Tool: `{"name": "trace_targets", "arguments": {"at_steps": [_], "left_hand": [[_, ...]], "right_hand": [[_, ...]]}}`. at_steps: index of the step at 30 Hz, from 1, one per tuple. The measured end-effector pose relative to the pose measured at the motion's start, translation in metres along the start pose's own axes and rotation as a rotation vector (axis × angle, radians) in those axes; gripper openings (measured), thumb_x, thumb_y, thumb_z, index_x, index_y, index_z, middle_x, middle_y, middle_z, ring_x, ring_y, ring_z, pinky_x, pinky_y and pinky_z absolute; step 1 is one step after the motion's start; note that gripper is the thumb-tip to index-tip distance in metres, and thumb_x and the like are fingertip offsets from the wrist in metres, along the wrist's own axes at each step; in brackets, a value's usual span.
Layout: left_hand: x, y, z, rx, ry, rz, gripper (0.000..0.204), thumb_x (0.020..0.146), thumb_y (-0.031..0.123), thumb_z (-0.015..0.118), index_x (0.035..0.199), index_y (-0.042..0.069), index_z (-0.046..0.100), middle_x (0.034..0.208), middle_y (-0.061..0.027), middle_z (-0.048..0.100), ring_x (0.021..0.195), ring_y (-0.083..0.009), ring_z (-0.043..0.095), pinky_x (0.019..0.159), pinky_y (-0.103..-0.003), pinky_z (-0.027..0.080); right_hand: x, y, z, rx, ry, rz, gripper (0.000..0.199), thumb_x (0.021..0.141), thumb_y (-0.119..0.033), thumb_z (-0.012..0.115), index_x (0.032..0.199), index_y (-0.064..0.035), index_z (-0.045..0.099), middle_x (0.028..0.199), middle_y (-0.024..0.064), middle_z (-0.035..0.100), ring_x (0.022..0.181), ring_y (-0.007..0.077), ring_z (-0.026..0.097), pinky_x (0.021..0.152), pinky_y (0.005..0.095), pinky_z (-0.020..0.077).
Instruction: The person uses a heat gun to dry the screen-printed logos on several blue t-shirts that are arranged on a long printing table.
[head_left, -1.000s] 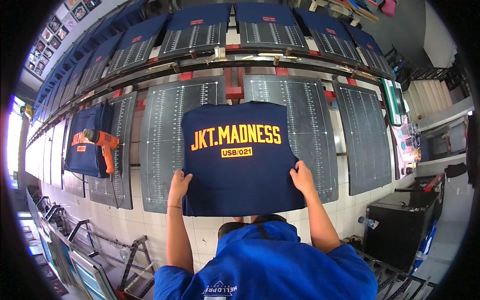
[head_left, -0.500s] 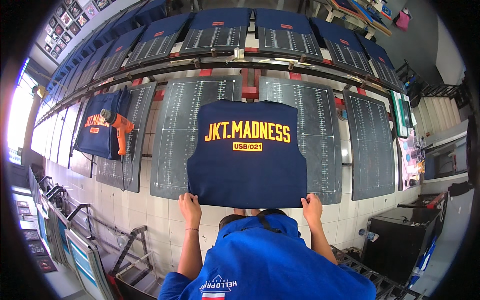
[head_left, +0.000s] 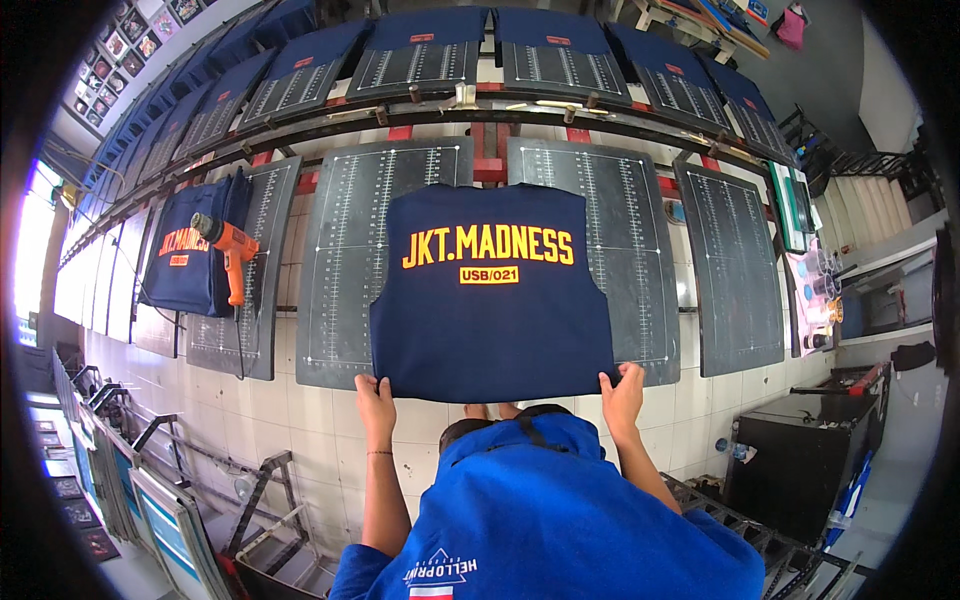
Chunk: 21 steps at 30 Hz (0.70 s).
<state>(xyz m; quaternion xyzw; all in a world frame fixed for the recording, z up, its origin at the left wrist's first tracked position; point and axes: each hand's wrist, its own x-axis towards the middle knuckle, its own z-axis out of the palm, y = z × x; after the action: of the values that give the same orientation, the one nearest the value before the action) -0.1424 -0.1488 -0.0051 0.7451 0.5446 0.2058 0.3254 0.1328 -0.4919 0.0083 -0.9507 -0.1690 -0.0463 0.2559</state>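
Note:
A navy sleeveless garment panel (head_left: pixel 490 335) with orange and yellow print lies spread across two dark platens marked with white rulers, the left platen (head_left: pixel 338 270) and the right platen (head_left: pixel 640 260). Its lower edge reaches past their near ends. At the near left corner my left hand (head_left: pixel 375 405) pinches the cloth between thumb and fingers. My right hand (head_left: pixel 622 398) grips the near right corner the same way. Between the two hands the lower edge is stretched out fairly straight.
An orange heat gun (head_left: pixel 236 258) rests on a stack of folded navy pieces (head_left: pixel 180 270) at left. Beyond a dark rail (head_left: pixel 400 108), more platens carry navy cloth (head_left: pixel 425 28). Another bare platen (head_left: pixel 730 270) stands at right, near a black cabinet (head_left: pixel 800 465).
The garment panel's shape and both hands' grip on its corners look nearly unchanged. The whole view has shifted slightly, so the scene sits a little higher and further left.

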Motion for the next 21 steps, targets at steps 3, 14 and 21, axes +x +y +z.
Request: {"name": "trace_targets", "arguments": {"at_steps": [3, 14, 21], "left_hand": [[0.005, -0.021, 0.0, 0.04, -0.001, 0.058, 0.027, 0.089, 0.018, 0.07, 0.088, -0.002, 0.052, 0.073, -0.0166, 0.058, 0.065, -0.0314, 0.053, 0.063, -0.043, 0.043], [0.012, -0.023, -0.018, -0.17, -0.085, -0.067, 0.035, 0.086, 0.02, 0.074, 0.074, -0.002, 0.049, 0.063, -0.0035, 0.045, 0.061, -0.0135, 0.039, 0.056, -0.033, 0.037], [0.015, -0.034, -0.021, -0.05, -0.19, -0.154, 0.04, 0.088, 0.024, 0.071, 0.068, -0.003, 0.048, 0.058, -0.0046, 0.039, 0.059, -0.0138, 0.035, 0.053, -0.035, 0.034]], "right_hand": [[-0.001, 0.001, 0.004, 0.028, -0.191, 0.098, 0.022, 0.088, -0.019, 0.068, 0.098, -0.0048, 0.054, 0.086, 0.0123, 0.061, 0.081, 0.0334, 0.062, 0.072, 0.045, 0.0483], [0.0, 0.013, 0.015, -0.001, -0.187, 0.159, 0.016, 0.093, -0.018, 0.058, 0.093, -0.0027, 0.054, 0.083, 0.0196, 0.065, 0.081, 0.0411, 0.063, 0.072, 0.0509, 0.0481], [0.002, 0.005, 0.014, 0.031, -0.161, 0.306, 0.024, 0.092, -0.022, 0.064, 0.095, -0.0004, 0.056, 0.091, 0.021, 0.067, 0.089, 0.0413, 0.065, 0.077, 0.0486, 0.0495]]}}
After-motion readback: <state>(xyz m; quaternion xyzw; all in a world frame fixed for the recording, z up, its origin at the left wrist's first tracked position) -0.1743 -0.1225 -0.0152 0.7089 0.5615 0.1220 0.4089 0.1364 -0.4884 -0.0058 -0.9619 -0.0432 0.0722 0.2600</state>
